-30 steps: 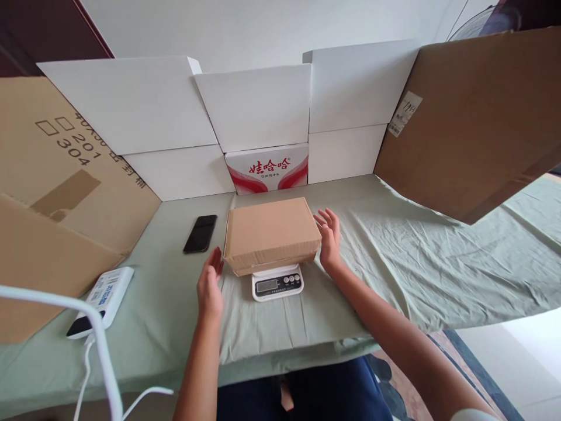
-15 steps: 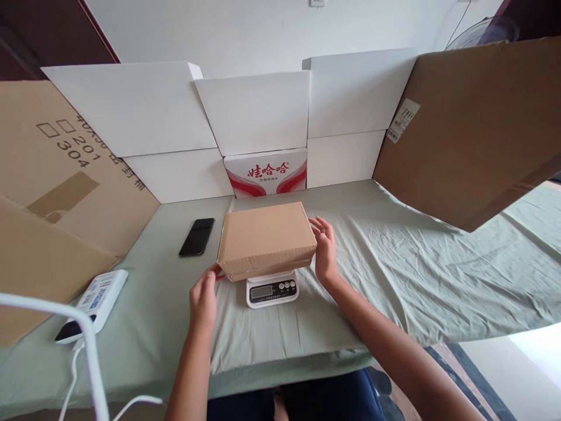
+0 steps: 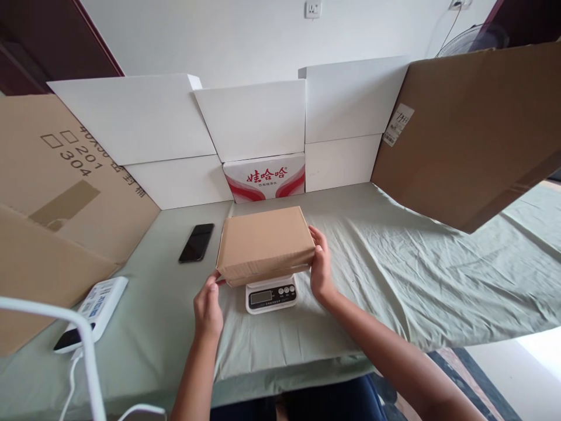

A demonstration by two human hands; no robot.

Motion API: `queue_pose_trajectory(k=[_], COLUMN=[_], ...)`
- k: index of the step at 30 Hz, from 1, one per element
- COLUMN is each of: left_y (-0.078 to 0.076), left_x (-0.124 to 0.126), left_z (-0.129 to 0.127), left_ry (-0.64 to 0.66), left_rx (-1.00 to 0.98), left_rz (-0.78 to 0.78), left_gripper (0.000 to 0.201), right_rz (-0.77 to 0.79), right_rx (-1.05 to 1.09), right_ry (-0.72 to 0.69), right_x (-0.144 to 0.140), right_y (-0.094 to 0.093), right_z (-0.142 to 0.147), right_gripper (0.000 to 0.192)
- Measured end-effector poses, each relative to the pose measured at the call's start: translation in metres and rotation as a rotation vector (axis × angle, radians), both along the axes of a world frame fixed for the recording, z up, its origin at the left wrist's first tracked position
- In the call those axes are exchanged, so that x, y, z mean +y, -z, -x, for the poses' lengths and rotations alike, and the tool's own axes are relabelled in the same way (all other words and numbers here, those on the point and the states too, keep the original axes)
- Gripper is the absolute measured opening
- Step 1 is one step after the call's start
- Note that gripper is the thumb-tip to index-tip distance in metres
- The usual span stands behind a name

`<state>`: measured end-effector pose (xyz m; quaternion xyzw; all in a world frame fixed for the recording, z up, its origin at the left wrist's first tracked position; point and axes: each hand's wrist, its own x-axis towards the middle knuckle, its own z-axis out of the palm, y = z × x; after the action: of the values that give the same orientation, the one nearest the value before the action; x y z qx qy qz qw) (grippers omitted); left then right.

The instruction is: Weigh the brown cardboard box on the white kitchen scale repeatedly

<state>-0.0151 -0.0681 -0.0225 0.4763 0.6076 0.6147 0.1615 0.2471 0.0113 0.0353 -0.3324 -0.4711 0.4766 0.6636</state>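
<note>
We see one closed brown corrugated cardboard box (image 3: 265, 241) resting on one small white digital kitchen scale (image 3: 271, 294), which stands on the desk (image 3: 394, 257) under a pale green wrinkled cloth. This scale serves as our landmark. The box overhangs the scale on all sides, so that only the front strip with display and buttons shows below it.

Hands: our left hand (image 3: 208, 307) is curled at the box's near-left lower corner, fingertips touching or just under the edge; our right hand (image 3: 321, 266) lies flat and open against the box's right side wall. Neither hand closes around the box; together they press it between them.

Step in hand, as we judge it: taking hold of the box on the scale with both hands. The next move calls for even pressure from both sides and a level lift, since the scale beneath is light and could shift.

Count: one box, one scale, two hands. Left of the scale lies one black smartphone (image 3: 196, 242); further left, near the desk's front edge, one white power strip (image 3: 94, 304) with cable. Behind the scale stands one white carton with red lettering (image 3: 264, 175), flanked by white cardboard panels (image 3: 131, 120) and large brown cardboard sheets (image 3: 473, 128).
</note>
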Motion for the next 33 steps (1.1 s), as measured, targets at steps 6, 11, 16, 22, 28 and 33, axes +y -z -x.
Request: queue_pose_trajectory(k=[6,11,16,22,28,33], left_y=[0.0,0.0,-0.023,-0.064,-0.041,-0.015], left_x=[0.001,0.0,0.015,0.086,0.131,0.141], left_z=[0.0,-0.002,-0.006,-0.004,-0.002,-0.002], left_ry=[-0.004,-0.006,0.06,0.117,0.15,0.136], left_rx=[-0.022,-0.025,-0.05,-0.106,-0.276,-0.485], left_rz=[0.002,-0.012,-0.06,-0.168,-0.143,-0.14], left_gripper=[0.055,0.055,0.055,0.051,0.052,0.046], right_rz=[-0.016,-0.02,-0.079,-0.214,-0.139,-0.108], right_rx=[-0.049,-0.129,-0.155,-0.025,-0.04,-0.085], right_ry=[0.008,-0.046,-0.026,-0.043,-0.062,-0.078], right_x=[-0.001,-0.003,0.005,0.064,0.109,0.117], right_y=[0.001,-0.005,-0.018,-0.025,0.007,0.027], right_z=[0.001,-0.003,-0.006,0.013,0.035,0.037], right_gripper=[0.052,0.049,0.054,0.054,0.058,0.055])
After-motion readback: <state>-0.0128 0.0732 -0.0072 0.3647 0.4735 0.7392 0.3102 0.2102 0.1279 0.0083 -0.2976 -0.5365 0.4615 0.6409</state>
